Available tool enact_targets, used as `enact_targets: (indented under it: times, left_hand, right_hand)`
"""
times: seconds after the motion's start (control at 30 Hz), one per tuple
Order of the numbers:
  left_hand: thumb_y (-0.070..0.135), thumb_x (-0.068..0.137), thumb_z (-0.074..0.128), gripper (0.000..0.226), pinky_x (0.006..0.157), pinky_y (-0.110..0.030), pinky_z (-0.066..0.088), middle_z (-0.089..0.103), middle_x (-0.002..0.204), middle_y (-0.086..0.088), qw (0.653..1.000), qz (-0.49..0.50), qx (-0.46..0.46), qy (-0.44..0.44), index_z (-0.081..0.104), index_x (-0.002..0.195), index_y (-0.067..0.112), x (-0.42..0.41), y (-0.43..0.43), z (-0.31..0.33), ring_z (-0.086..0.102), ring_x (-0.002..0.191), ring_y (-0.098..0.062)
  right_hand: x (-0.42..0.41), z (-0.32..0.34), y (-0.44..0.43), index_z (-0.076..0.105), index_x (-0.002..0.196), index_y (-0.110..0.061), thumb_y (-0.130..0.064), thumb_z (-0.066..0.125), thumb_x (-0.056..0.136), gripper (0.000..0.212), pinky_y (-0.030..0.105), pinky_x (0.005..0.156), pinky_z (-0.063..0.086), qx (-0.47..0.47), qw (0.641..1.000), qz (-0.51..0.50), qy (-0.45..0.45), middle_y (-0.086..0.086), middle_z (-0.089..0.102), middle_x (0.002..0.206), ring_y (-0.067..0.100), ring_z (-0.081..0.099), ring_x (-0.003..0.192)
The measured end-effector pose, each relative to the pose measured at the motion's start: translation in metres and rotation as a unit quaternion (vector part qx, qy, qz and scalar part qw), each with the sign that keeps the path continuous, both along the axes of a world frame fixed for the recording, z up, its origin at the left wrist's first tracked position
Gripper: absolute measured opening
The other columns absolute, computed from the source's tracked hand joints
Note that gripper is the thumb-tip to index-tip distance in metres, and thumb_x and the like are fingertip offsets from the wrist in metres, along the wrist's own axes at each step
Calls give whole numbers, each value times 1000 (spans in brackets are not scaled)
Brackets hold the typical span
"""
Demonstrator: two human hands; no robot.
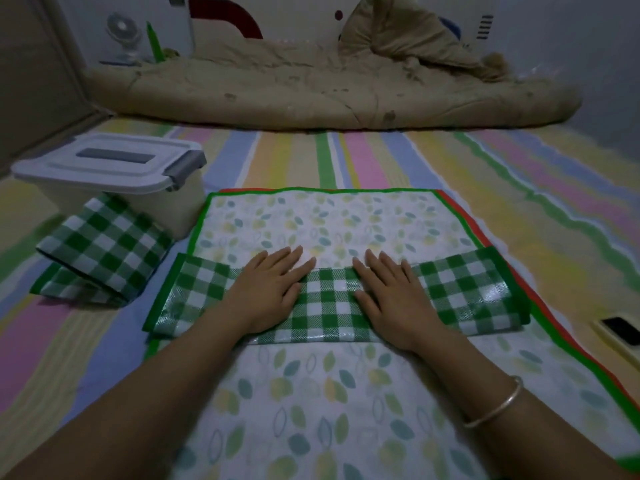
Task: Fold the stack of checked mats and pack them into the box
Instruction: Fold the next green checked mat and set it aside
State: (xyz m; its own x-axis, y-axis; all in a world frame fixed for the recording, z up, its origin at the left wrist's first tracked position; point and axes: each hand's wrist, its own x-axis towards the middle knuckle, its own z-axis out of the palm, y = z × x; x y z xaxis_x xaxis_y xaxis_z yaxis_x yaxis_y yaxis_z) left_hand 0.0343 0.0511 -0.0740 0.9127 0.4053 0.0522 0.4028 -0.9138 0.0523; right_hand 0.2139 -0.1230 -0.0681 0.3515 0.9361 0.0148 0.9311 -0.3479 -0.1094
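Observation:
A green-and-white checked mat (464, 292) lies folded into a long band across the stack of mats (332, 220), whose top shows a leaf print with a green edge. My left hand (273, 289) and my right hand (388, 296) press flat on the band's middle, fingers straight and spread. A second checked mat (104, 251), folded, lies at the left against a white plastic box (166, 202) with a shut lid and grey latches.
A striped pastel sheet (519, 188) covers the bed. A rumpled beige quilt (311, 88) lies across the far end. A phone (620, 330) rests at the right edge. A small fan (123, 36) stands at the back left.

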Motion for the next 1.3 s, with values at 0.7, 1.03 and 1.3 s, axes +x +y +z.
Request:
enact_targets:
  times: [0.7, 1.03, 1.3]
  left_hand:
    - [48, 88, -10, 67, 121, -38, -9, -10, 160, 11, 999, -24, 6, 23, -10, 152, 29, -21, -18, -3, -12, 146, -1]
    - [55, 85, -10, 84, 117, -43, -18, 10, 163, -3, 975, 195, 104, 0, 12, 156, 15, -81, 28, 12, 10, 150, -15]
    - [43, 102, 18, 60, 117, -51, -16, -10, 163, 3, 1000, -9, -4, -29, -4, 156, 28, 17, -101, 13, -12, 149, -13]
  right_hand:
    - [0, -18, 1, -6, 152, -40, -62, -19, 78, 79, 49, 119, -9, -12, 999, -7, -40, -8, -10, 161, 16, -11, 149]
    - [1, -23, 2, -7, 152, -40, -68, -39, 66, 96, 49, 119, -8, -6, 999, -10, -45, -9, -10, 162, 16, -11, 149]
    - [-1, -18, 1, -7, 153, -36, -62, -21, 76, 83, 49, 119, -7, -14, 999, -5, -43, -8, -11, 162, 17, -12, 149]
